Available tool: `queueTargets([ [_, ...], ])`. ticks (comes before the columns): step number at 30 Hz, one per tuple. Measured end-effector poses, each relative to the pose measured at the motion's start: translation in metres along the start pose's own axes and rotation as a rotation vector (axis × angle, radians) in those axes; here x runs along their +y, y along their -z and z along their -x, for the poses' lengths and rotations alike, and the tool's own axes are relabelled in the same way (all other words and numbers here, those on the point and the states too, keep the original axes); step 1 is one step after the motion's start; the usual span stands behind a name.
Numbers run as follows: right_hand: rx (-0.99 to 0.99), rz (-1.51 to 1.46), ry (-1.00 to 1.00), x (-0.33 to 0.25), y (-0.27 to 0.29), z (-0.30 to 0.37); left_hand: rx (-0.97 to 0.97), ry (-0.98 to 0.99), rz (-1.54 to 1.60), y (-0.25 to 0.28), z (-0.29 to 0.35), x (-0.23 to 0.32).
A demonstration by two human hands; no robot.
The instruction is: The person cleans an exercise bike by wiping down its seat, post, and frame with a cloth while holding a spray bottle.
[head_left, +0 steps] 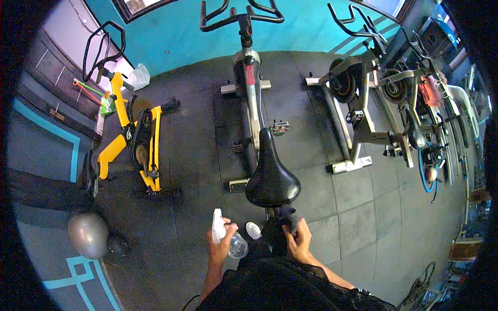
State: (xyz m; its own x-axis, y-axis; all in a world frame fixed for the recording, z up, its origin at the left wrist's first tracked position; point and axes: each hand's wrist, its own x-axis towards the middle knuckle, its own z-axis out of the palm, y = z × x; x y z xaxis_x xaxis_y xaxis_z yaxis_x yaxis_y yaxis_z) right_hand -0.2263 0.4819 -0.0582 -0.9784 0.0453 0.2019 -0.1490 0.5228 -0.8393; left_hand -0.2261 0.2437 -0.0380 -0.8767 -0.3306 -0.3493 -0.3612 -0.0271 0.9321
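My left hand is closed around a spray bottle with a white trigger head and a clear body. It hangs low, to the left of the saddle. Just behind the black saddle of the middle exercise bike, my right hand grips a dark cloth, its fingers curled into the fabric. The cloth is close to the rear of the saddle; I cannot tell whether it touches the bike. Part of a white shoe shows between my hands.
A yellow exercise bike stands at left, with a grey exercise ball nearer me. More exercise bikes line the right side, one with a red cloth. Dark rubber tiles cover the floor up to a teal wall.
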Motion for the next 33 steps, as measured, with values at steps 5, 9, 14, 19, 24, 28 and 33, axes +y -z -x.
queueTargets([
  [5, -0.092, 0.253, 0.224, -0.009, -0.023, -0.051, 0.02, -0.004, -0.005, 0.005, 0.006, -0.005],
  [9, -0.31, 0.526, 0.423, -0.027, -0.064, -0.076, 0.02, -0.004, -0.022, 0.008, 0.011, -0.006],
  [14, -0.456, 0.393, 0.447, -0.036, -0.087, -0.119, 0.039, -0.027, -0.014, 0.015, 0.013, -0.013],
  [19, -0.437, 0.312, 0.432, 0.014, -0.097, -0.195, 0.034, -0.005, 0.009, 0.014, 0.016, 0.0],
  [24, -0.233, 0.286, 0.327, 0.018, -0.085, -0.26, 0.024, -0.019, 0.015, 0.015, 0.016, -0.009],
  [28, -0.185, 0.332, 0.351, 0.011, -0.09, -0.236, 0.023, -0.023, 0.044, 0.016, 0.016, -0.02],
  [33, -0.35, 0.275, 0.33, -0.005, -0.058, -0.168, 0.024, -0.009, 0.027, 0.012, 0.016, -0.012],
])
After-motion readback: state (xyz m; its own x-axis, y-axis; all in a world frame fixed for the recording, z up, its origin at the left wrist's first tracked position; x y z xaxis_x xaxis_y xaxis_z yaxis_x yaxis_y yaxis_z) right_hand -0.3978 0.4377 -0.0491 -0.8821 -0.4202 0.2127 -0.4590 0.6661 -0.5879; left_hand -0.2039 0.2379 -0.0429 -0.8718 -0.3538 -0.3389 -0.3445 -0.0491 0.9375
